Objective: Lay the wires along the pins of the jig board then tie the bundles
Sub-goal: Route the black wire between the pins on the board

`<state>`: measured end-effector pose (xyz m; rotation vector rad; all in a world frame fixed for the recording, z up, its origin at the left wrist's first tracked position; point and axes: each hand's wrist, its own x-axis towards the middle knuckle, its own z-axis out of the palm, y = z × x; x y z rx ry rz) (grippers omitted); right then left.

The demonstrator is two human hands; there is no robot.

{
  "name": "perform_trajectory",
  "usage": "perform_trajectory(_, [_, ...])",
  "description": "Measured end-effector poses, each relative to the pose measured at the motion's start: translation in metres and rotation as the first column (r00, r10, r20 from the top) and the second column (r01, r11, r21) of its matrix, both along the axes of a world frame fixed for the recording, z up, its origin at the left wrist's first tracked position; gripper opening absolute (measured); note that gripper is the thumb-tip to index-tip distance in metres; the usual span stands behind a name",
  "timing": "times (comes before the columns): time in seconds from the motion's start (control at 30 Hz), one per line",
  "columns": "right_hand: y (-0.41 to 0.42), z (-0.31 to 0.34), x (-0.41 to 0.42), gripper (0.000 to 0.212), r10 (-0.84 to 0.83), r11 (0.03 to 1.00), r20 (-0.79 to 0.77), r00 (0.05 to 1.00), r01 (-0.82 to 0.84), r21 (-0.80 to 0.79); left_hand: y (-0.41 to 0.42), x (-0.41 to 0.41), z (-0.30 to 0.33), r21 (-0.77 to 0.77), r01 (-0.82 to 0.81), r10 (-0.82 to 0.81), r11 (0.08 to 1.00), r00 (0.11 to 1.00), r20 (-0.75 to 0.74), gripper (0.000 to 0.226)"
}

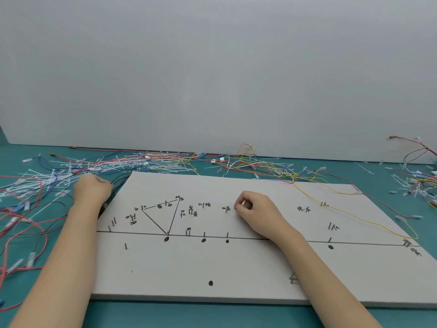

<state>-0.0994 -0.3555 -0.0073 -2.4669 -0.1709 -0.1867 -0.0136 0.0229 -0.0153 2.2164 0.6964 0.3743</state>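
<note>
Left hand [91, 189]: fist curled round black wires [119, 179] at the jig board's [236, 268] left edge, about 9 o'clock.
Jig board: white, flat, between both forearms; pins [188, 232] stand along a drawn line.
Right hand [254, 209]: on the board near centre, fingers curled, pinching; what it pinches cannot be told.
Yellow wire [369, 220]: across the board toward 3 o'clock.
Table [212, 314]: teal, loose wires and cable ties [78, 168] at 10 to 2 o'clock.
Wall [212, 67]: plain grey.

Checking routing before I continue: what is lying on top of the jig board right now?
On the jig board: a yellow wire looping across its right side, the right hand and forearm. The left hand grips black wires at the left edge. What the right hand pinches is hidden.
</note>
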Motion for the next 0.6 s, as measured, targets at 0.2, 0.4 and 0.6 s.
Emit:
perform_trajectory(0.2, [0.0,0.0,-0.001,0.013,0.002,1.0,0.001,1.0,-0.002,0.005,-0.008,0.0,0.009,-0.112,0.0,0.047,0.994,0.906,0.421,0.009])
perform_trajectory(0.4, [0.0,0.0,-0.001,0.013,0.003,1.0,0.01,1.0,-0.003,0.01,-0.033,-0.004,0.03,-0.302,0.051,0.169,0.952,0.736,0.656,0.02])
perform_trajectory(0.6, [-0.001,-0.001,0.0,0.016,-0.026,0.976,0.091,0.996,0.005,0.217,-0.071,-0.006,0.036,-0.148,0.232,-0.148,0.961,0.888,0.435,0.01])
